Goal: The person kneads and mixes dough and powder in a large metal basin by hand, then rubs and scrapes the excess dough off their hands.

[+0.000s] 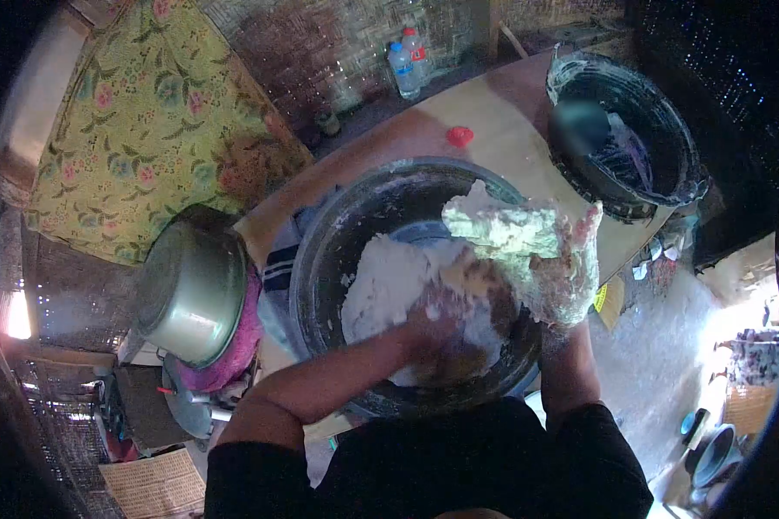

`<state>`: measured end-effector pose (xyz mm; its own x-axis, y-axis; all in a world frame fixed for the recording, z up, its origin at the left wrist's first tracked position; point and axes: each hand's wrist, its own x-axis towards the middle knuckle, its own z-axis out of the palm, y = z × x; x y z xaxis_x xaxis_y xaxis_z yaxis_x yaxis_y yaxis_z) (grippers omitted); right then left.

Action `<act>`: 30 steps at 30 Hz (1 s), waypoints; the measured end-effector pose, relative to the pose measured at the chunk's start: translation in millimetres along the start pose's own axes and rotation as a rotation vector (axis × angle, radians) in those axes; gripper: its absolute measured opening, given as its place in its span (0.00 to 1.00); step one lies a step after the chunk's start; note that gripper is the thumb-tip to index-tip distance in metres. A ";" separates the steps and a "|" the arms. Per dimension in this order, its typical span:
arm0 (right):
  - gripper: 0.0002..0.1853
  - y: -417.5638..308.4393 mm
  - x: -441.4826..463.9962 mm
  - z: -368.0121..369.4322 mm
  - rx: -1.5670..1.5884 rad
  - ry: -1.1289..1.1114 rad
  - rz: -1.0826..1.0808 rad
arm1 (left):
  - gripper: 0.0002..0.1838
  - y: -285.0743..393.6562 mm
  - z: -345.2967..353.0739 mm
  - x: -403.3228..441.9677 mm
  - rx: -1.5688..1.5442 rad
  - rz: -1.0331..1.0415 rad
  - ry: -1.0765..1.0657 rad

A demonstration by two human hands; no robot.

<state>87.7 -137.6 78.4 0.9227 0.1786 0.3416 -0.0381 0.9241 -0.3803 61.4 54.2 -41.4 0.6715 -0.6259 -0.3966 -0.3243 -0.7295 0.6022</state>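
Note:
A wide dark basin (307, 320) stands in front of me with pale, sticky dough (385, 281) in it. My right hand (567, 281) is raised over the basin's right side, thickly coated in dough. It grips a bright, ragged lump of dough (502, 227) that stretches to the left. My left hand (446, 316) reaches into the basin and touches the dough at its middle. Its fingers are blurred and partly covered, so their closing does not show.
A dark tub (688, 164) with white smears stands at the back right. A red cap-like object (460, 136) lies on the table (515, 117). Two plastic bottles (402, 69) stand behind. At left are a metal pot (201, 298) and a floral cloth (147, 130).

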 end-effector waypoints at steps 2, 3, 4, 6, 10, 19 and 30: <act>0.30 -1.7 0.1 -1.8 -0.008 0.008 0.015 | 0.33 -18.1 -8.2 26.6 0.312 -0.080 -0.092; 0.30 -4.3 -0.6 -4.2 0.005 0.191 0.064 | 0.32 -25.7 -8.6 37.3 0.453 -0.101 -0.108; 0.32 -7.0 1.0 -4.1 0.016 0.369 0.110 | 0.31 -21.9 -18.0 39.8 0.620 -0.055 -0.003; 0.35 -8.2 6.0 9.0 0.040 0.476 0.144 | 0.30 -15.6 -24.7 44.6 0.784 -0.003 0.121; 0.32 4.8 8.1 -4.5 -0.082 0.481 0.098 | 0.30 8.5 -50.2 41.7 0.468 -0.022 0.138; 0.21 23.6 -3.4 -62.9 -0.845 -0.001 0.466 | 0.25 43.3 -41.4 -106.4 0.297 -0.196 -0.276; 0.29 143.0 6.1 -39.8 -2.302 -0.851 0.400 | 0.24 -78.3 -51.1 -128.3 0.073 -0.192 0.356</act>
<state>103.2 -17.8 -8.1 0.6832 0.7285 -0.0496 0.7102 -0.6787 -0.1867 34.7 205.7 -2.3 0.9089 -0.3511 -0.2251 -0.2081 -0.8496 0.4847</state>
